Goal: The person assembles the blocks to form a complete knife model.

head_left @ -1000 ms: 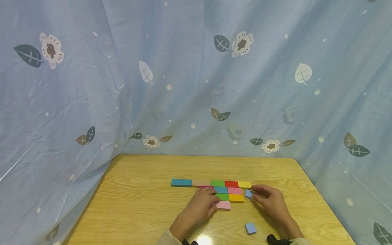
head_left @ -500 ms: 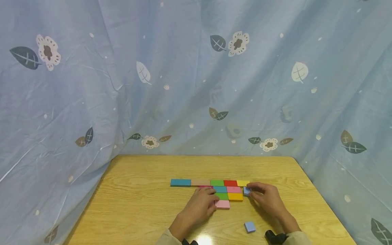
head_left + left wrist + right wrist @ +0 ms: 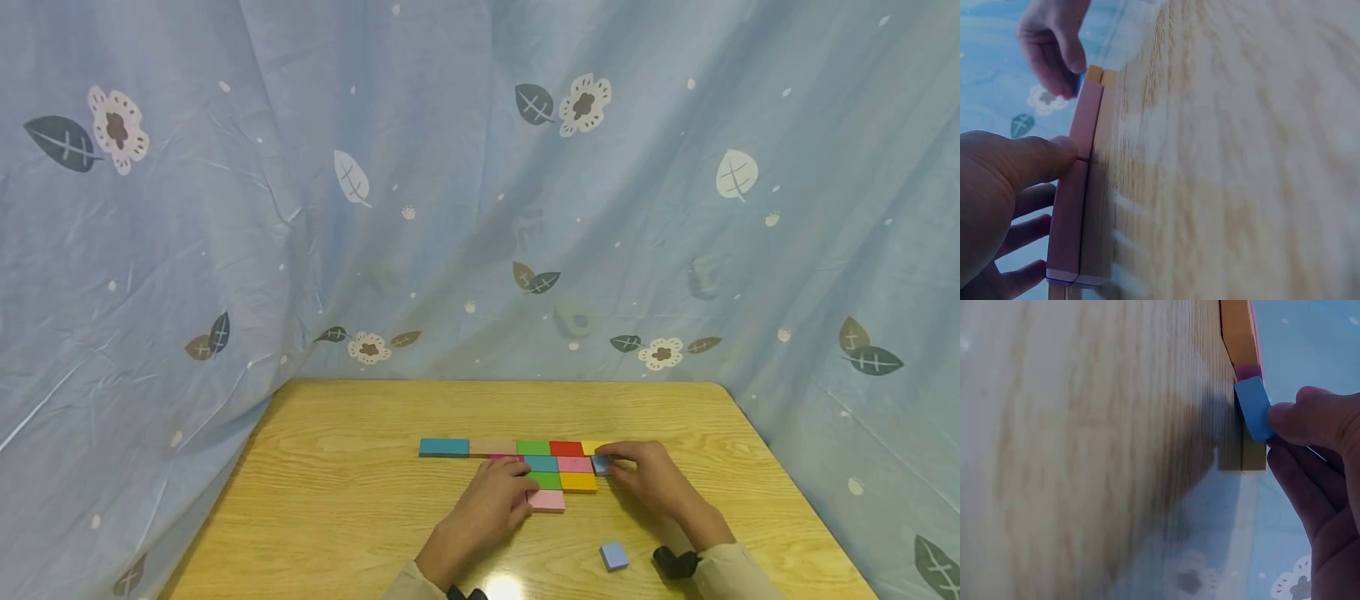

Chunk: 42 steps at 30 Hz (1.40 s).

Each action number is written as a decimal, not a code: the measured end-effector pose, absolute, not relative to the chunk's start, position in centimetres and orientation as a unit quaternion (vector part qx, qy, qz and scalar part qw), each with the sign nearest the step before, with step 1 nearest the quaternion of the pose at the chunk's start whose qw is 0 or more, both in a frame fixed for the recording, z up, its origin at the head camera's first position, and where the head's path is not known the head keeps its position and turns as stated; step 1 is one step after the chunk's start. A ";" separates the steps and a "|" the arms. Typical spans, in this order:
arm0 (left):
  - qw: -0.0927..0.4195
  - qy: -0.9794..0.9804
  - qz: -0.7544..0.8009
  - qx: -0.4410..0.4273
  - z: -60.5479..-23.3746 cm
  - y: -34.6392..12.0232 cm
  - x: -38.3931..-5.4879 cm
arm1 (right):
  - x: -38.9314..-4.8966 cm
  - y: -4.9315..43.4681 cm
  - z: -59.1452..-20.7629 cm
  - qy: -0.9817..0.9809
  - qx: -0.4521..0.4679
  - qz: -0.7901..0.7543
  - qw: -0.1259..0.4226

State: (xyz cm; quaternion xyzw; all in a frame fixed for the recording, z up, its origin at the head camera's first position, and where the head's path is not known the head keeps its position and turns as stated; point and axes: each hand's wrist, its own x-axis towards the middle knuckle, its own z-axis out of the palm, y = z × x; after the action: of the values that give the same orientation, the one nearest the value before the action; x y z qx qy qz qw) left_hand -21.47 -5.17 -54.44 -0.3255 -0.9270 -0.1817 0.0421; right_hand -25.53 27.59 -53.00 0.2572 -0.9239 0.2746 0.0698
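Observation:
Flat coloured wooden blocks lie in stepped rows on the table. My right hand (image 3: pixel 656 483) pinches a small blue square block (image 3: pixel 602 465) between thumb and fingers. That block is at the right end of the second row, beside a pink block (image 3: pixel 574 465) and just below the yellow block (image 3: pixel 595 447). In the right wrist view the blue block (image 3: pixel 1254 409) looks tilted under the thumb. My left hand (image 3: pixel 487 504) rests over the left part of the lower rows, covering some blocks. In the left wrist view its thumb touches the edge of the near pink blocks (image 3: pixel 1067 215).
A second blue square block (image 3: pixel 613 556) lies alone nearer the front of the wooden table (image 3: pixel 337 508). The back row also has a long blue block (image 3: pixel 444 447), a tan one, a green one and a red one. A patterned curtain (image 3: pixel 450 208) hangs behind the table.
My right hand has moved a little left and away, bringing the blue square block up against the second row's end. The left hand stays in place.

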 end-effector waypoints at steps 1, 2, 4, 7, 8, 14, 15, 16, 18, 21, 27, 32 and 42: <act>0.041 -0.927 -0.182 -0.325 -54.4 -5.1 -21.5 | -25.6 27.6 -52.9 -0.925 0.261 0.269 0.067; 0.041 -0.927 -0.184 -0.325 -54.4 -5.1 -21.5 | -25.7 27.7 -52.9 -0.925 0.265 0.264 0.065; 0.042 -0.927 -0.184 -0.325 -54.5 -5.1 -21.5 | -25.8 27.7 -52.9 -0.925 0.272 0.259 0.065; 0.046 -0.927 -0.183 -0.326 -54.5 -5.1 -21.5 | -25.9 27.8 -52.9 -0.921 0.282 0.258 0.073; 0.048 -0.927 -0.182 -0.326 -54.5 -5.1 -21.5 | -25.9 27.8 -52.9 -0.920 0.286 0.258 0.075; 0.048 -0.927 -0.181 -0.324 -54.3 -5.3 -21.4 | -26.5 27.6 -52.6 -0.918 0.298 0.257 0.043; 0.047 -0.927 -0.181 -0.324 -54.3 -5.3 -21.4 | -26.6 27.5 -52.6 -0.919 0.298 0.257 0.034; 0.045 -0.927 -0.182 -0.324 -54.2 -5.3 -21.4 | -26.7 27.5 -52.6 -0.919 0.299 0.256 0.030; 0.045 -0.927 -0.184 -0.325 -54.2 -5.2 -21.4 | -26.8 27.4 -52.6 -0.919 0.298 0.255 0.027; 0.049 -0.925 -0.186 -0.329 -54.3 -5.3 -21.4 | -26.8 27.4 -52.6 -0.920 0.297 0.253 0.029; 0.059 -0.921 -0.188 -0.336 -54.2 -5.4 -21.4 | -26.9 27.4 -52.4 -0.921 0.295 0.254 0.024; 0.057 -0.923 -0.184 -0.334 -54.1 -5.4 -21.4 | -26.9 27.5 -52.2 -0.921 0.291 0.258 0.017; 0.045 -0.925 -0.186 -0.329 -54.0 -5.3 -21.4 | -27.0 27.6 -52.2 -0.916 0.294 0.272 0.012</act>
State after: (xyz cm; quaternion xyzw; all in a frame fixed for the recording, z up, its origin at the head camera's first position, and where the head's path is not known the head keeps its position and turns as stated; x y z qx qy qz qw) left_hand -21.42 -5.27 -54.04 -0.3286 -0.9248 -0.1862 0.0450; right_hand -26.99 27.56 -52.21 0.2943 -0.9162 0.2717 0.0124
